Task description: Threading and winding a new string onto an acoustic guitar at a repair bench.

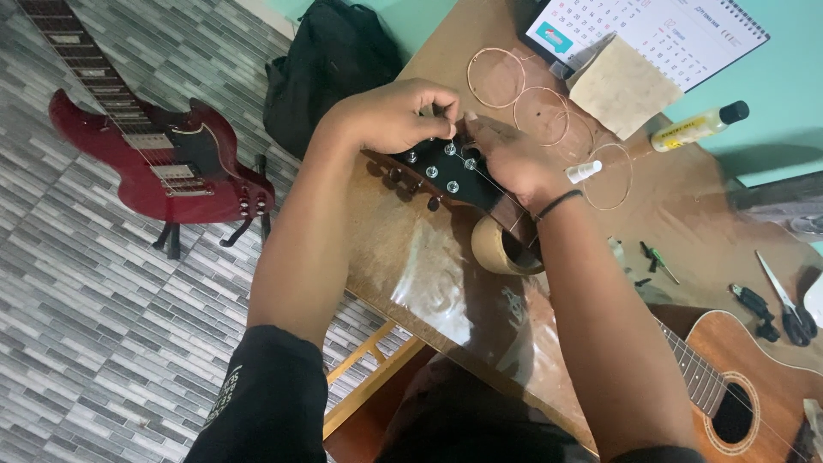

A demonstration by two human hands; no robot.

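Observation:
An acoustic guitar lies across the brown table, its body at the lower right and its black headstock near the table's left edge. A roll of tape props up the neck. My left hand rests over the headstock, fingertips pinching at a tuning post. My right hand covers the headstock's right side, fingers pinched close to the same post, apparently on a thin string. A black band circles my right wrist.
Coiled guitar strings lie behind the hands. A calendar, a paper sheet, a yellow bottle, a small white bottle, cutters and scissors sit at right. A red electric guitar stands on the tiled floor beside a black bag.

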